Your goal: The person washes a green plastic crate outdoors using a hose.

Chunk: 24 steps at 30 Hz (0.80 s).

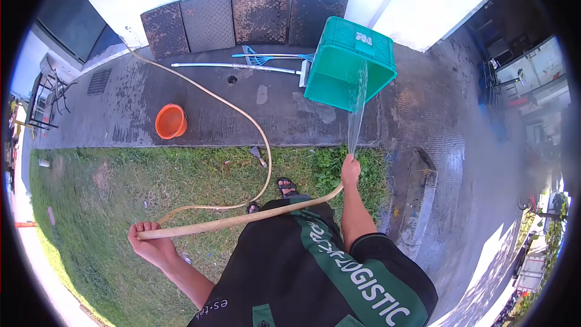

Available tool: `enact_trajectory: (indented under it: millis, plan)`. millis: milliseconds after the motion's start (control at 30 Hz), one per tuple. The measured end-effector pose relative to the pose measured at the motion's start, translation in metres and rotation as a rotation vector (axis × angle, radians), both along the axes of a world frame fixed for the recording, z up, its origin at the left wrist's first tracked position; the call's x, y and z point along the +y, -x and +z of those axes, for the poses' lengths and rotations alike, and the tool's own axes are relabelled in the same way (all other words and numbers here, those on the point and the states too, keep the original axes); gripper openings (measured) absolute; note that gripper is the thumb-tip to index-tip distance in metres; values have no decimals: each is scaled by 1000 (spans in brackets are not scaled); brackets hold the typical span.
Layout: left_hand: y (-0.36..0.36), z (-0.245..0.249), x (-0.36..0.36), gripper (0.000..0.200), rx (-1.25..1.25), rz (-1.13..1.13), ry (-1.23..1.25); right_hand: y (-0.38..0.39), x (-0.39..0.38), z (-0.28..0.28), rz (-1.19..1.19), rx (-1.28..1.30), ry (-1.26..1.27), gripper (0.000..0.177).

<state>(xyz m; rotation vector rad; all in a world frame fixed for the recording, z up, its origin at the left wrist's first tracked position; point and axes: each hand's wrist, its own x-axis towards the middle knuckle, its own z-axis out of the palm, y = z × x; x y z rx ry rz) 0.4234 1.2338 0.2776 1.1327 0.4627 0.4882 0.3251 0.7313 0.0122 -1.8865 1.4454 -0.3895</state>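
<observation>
Concrete (302, 127): green crate (330, 72), right, water (358, 109) jetting inside; orange bucket (171, 122), left; hose (242, 220) gripped by left hand (152, 244) and right hand (350, 171); shirt (254, 260) reading "LOGISTIC".

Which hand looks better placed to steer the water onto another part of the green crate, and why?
Probably the right hand: it grips the hose where the water leaves, facing the green crate. The left hand holds a stretch farther back.

Dark pavement (290, 124), orange bucket (171, 122), green crate (333, 75), long-handled tools (260, 68), hose (269, 163)
</observation>
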Motion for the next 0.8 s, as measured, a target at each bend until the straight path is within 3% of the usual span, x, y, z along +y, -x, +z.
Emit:
enact_trajectory:
  millis: [100, 167, 433, 500, 800]
  plan:
    - [-8, -14, 16, 18, 22, -35, 2, 5, 6, 7, 21, 37, 9, 57]
    - [-11, -14, 18, 18, -2, -112, -17, 10, 9, 12, -176, -19, -151, 56]
    - [-26, -19, 25, 18, 20, -134, -50, 23, 26, 15, -261, -25, -128, 58]
    - [-28, -15, 22, 18, 23, -142, -50, 24, 29, 13, -86, 27, -59, 56]
    - [-27, 9, 5, 19, 36, -125, -28, 24, 34, 8, -73, 3, -93, 53]
